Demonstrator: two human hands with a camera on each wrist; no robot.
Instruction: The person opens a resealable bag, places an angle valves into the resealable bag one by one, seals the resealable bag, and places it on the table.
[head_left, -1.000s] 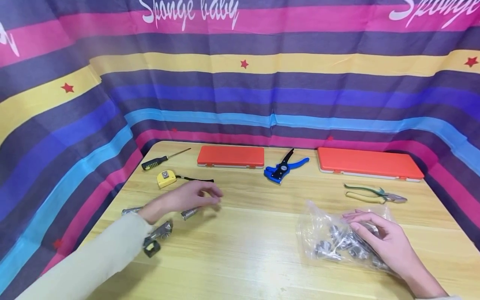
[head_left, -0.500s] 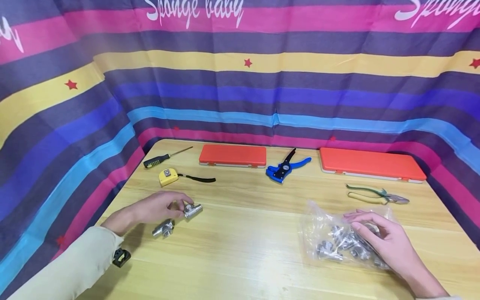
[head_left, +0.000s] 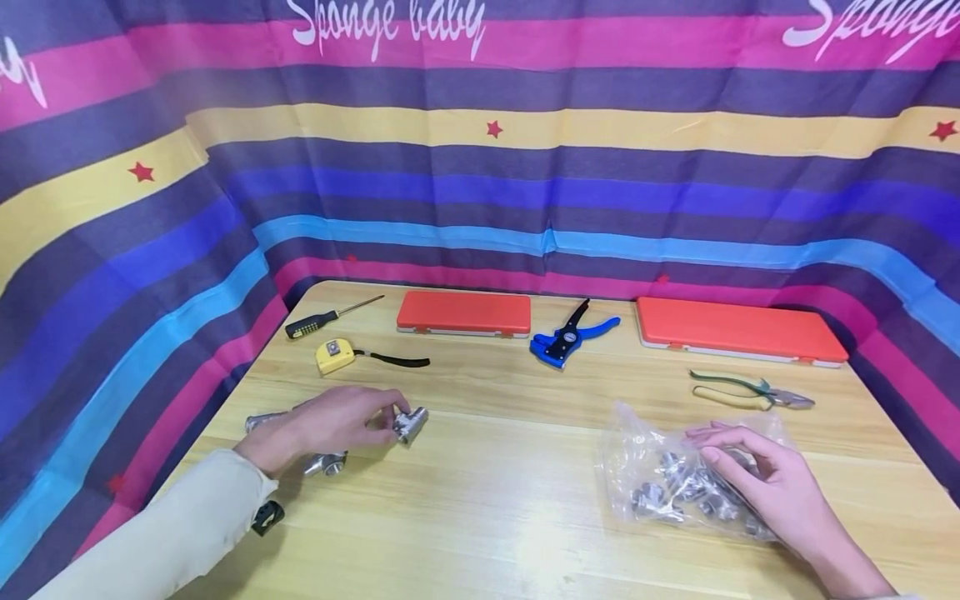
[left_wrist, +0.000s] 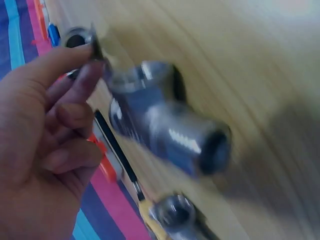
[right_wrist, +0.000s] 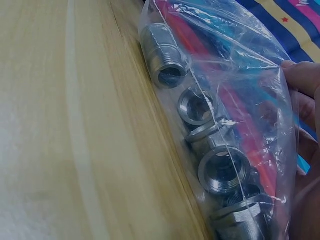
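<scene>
In the head view, my left hand [head_left: 337,422] pinches a shiny metal tee pipe fitting [head_left: 412,425] between thumb and fingers, close over the table. A second tee fitting [head_left: 327,464] lies just below that hand, and a third fitting [head_left: 262,420] shows partly behind the wrist. The left wrist view has the pinched fitting [left_wrist: 80,36] at the fingertips and the second tee [left_wrist: 160,120] large and blurred nearby. On the right, my right hand [head_left: 772,479] holds the edge of a clear plastic bag [head_left: 626,467], its fingers [right_wrist: 302,75] curled at the film. Several threaded metal fittings [right_wrist: 225,170] are inside.
Along the back lie a screwdriver [head_left: 313,323], two orange cases [head_left: 463,312] and blue wire strippers [head_left: 558,346]. A yellow tape measure [head_left: 334,356] sits behind my left hand. Green-handled pliers [head_left: 780,396] lie beyond the bag. A striped curtain [head_left: 480,192] surrounds the table.
My left hand comes down from above the fittings, takes hold of one tee and shifts it slightly right. The right hand and the bag stay where they were.
</scene>
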